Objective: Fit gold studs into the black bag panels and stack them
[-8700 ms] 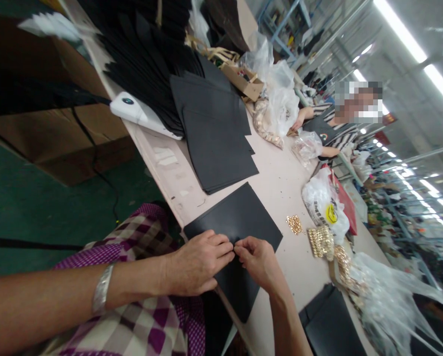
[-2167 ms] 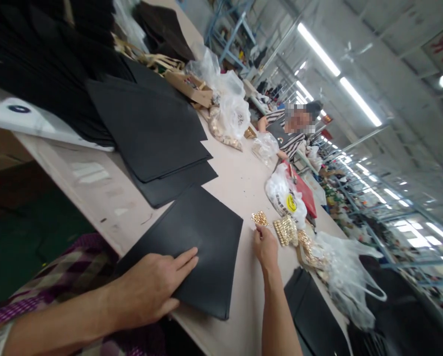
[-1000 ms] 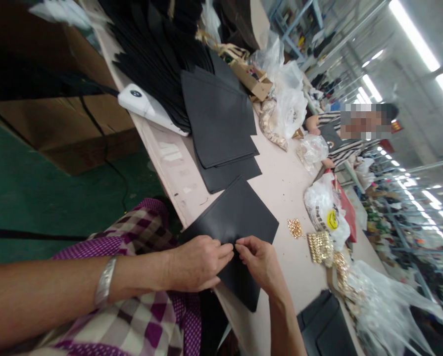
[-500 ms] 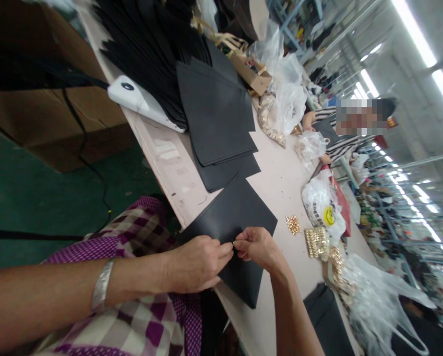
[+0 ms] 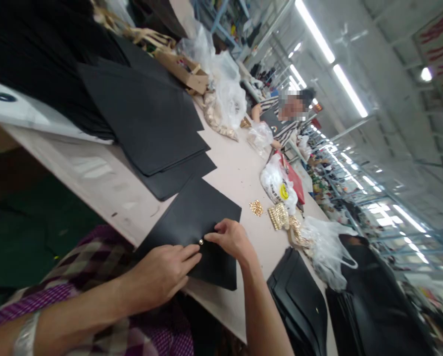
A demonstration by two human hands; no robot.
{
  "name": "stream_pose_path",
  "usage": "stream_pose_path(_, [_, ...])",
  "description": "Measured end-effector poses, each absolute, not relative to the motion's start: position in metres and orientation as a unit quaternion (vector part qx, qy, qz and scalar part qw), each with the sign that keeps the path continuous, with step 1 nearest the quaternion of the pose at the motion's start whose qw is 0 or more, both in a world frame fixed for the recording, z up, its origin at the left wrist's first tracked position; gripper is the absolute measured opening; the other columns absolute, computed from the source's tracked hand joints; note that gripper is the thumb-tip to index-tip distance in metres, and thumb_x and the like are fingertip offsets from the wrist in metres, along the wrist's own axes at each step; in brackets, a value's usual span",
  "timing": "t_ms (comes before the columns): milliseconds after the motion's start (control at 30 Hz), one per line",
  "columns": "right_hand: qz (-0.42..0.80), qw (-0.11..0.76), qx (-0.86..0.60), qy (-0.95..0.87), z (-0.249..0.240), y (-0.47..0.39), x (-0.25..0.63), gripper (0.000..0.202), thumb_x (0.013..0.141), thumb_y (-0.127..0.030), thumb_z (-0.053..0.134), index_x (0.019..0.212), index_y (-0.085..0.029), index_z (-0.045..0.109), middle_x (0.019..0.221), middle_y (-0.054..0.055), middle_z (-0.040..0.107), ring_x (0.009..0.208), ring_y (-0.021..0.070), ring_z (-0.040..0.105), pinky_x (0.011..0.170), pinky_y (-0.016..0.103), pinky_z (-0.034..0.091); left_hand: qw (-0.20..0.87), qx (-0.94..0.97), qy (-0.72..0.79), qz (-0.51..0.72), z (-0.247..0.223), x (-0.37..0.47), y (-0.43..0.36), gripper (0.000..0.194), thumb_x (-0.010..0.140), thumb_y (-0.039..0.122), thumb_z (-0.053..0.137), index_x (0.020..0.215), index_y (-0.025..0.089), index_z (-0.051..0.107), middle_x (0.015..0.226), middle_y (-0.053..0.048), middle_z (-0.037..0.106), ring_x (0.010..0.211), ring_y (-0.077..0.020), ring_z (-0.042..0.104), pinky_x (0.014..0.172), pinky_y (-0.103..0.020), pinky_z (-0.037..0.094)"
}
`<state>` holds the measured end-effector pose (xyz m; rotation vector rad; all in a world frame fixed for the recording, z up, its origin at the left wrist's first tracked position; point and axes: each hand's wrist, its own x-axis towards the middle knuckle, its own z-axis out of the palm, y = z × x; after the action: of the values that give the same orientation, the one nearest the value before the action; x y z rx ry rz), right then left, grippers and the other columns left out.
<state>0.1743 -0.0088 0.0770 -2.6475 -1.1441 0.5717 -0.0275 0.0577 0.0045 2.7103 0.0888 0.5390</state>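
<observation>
- Left hand (image 5: 162, 274): open, fingers on black panel (image 5: 195, 212).
- Right hand (image 5: 230, 240): beside gold stud (image 5: 201, 242), grip unclear.
- Tabletop (image 5: 268, 242) between panel's right edge and gold pieces (image 5: 256, 207).

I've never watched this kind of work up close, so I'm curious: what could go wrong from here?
The small gold stud sits between the fingertips of the left hand and right hand; a nudge might shift it on the black sheet. The loose gold pieces lie uncontained, so a brushing arm could scatter them. The white device lies along the table edge and might fall if bumped.
</observation>
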Motion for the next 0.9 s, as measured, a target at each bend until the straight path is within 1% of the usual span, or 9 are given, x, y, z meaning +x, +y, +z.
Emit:
stream_pose_path(100, [0.064,0.099,-0.937,-0.329,0.071,-0.034,0.177,0.049,0.08,-0.048,0.071,0.117,-0.016,0.066,0.109,0.015,0.068,0.1,0.0286,0.066,0.087,0.037,0.049,0.183,0.963,0.02,0.196,-0.002,-0.025,0.061,0.044,0.084,0.007,0.05,0.123,0.021,0.063,0.13,-0.009,0.065,0.096,-0.0234,0.068,0.08,-0.036,0.052])
stream_pose_path(200, [0.099,0.184,-0.94,-0.27,0.059,-0.056,0.183,0.059,0.077,-0.043,0.074,0.127,-0.015,0.06,0.113,0.015,0.067,0.105,0.0278,0.065,0.093,0.037,0.048,0.191,0.962,0.01,0.193,-0.008,-0.021,0.061,0.042,0.089,0.008,0.045,0.123,0.024,0.065,0.126,-0.007,0.067,0.095,-0.0233,0.07,0.078,-0.034,0.053])
stream_pose_path(400, [0.149,0.446,-0.871,-0.141,0.046,-0.089,0.199,0.067,0.064,-0.03,0.081,0.126,-0.016,0.061,0.121,0.013,0.066,0.107,0.024,0.065,0.088,0.031,0.053,0.203,0.955,0.007,0.215,-0.016,-0.013,0.043,0.057,0.086,-0.004,0.037,0.127,0.026,0.063,0.121,-0.005,0.069,0.101,-0.0244,0.069,0.082,-0.035,0.054])
stream_pose_path(533, [0.195,0.538,-0.81,-0.131,0.048,-0.112,0.202,0.063,0.06,-0.02,0.075,0.122,-0.018,0.064,0.114,0.01,0.071,0.098,0.0238,0.069,0.082,0.032,0.056,0.178,0.958,-0.037,0.224,-0.011,-0.004,0.022,0.054,0.087,-0.002,0.041,0.13,0.025,0.061,0.117,-0.007,0.07,0.096,-0.0225,0.069,0.08,-0.032,0.055])
stream_pose_path(633, [0.21,0.564,-0.787,-0.136,0.052,-0.131,0.204,0.063,0.057,-0.02,0.075,0.119,-0.018,0.067,0.105,0.008,0.075,0.095,0.0247,0.07,0.08,0.034,0.058,0.189,0.957,-0.081,0.204,0.003,0.001,0.002,0.045,0.091,0.004,0.044,0.127,0.024,0.062,0.113,-0.007,0.07,0.088,-0.0212,0.069,0.076,-0.032,0.055])
stream_pose_path(700, [0.223,0.557,-0.789,-0.132,0.061,-0.15,0.205,0.057,0.055,-0.025,0.078,0.111,-0.017,0.072,0.097,0.006,0.076,0.087,0.0253,0.071,0.076,0.036,0.058,0.268,0.942,-0.094,0.182,0.017,0.002,-0.01,0.034,0.094,0.018,0.051,0.125,0.025,0.064,0.114,-0.006,0.069,0.088,-0.0201,0.068,0.077,-0.032,0.054])
stream_pose_path(767, [0.22,0.553,-0.797,-0.104,0.078,-0.178,0.208,0.056,0.052,-0.033,0.082,0.106,-0.017,0.075,0.091,0.006,0.077,0.079,0.0258,0.072,0.072,0.037,0.058,0.421,0.892,-0.068,0.152,0.03,0.004,-0.018,0.033,0.094,0.037,0.056,0.124,0.024,0.065,0.112,-0.006,0.068,0.09,-0.0192,0.067,0.08,-0.031,0.053])
stream_pose_path(833, [0.183,0.547,-0.815,-0.051,0.105,-0.218,0.215,0.065,0.049,-0.037,0.086,0.11,-0.02,0.074,0.091,0.006,0.078,0.076,0.0277,0.073,0.068,0.039,0.058,0.617,0.78,0.011,0.104,0.042,0.006,-0.018,0.049,0.096,0.054,0.045,0.126,0.02,0.063,0.112,-0.009,0.068,0.088,-0.0185,0.066,0.077,-0.031,0.053])
stream_pose_path(900, [0.127,0.514,-0.848,-0.001,0.134,-0.265,0.229,0.074,0.048,-0.042,0.089,0.118,-0.027,0.073,0.09,0.007,0.078,0.072,0.0301,0.073,0.059,0.04,0.057,0.787,0.609,0.086,0.041,0.05,0.01,-0.01,0.069,0.097,0.064,0.024,0.13,0.014,0.059,0.12,-0.015,0.067,0.086,-0.0193,0.068,0.071,-0.032,0.052])
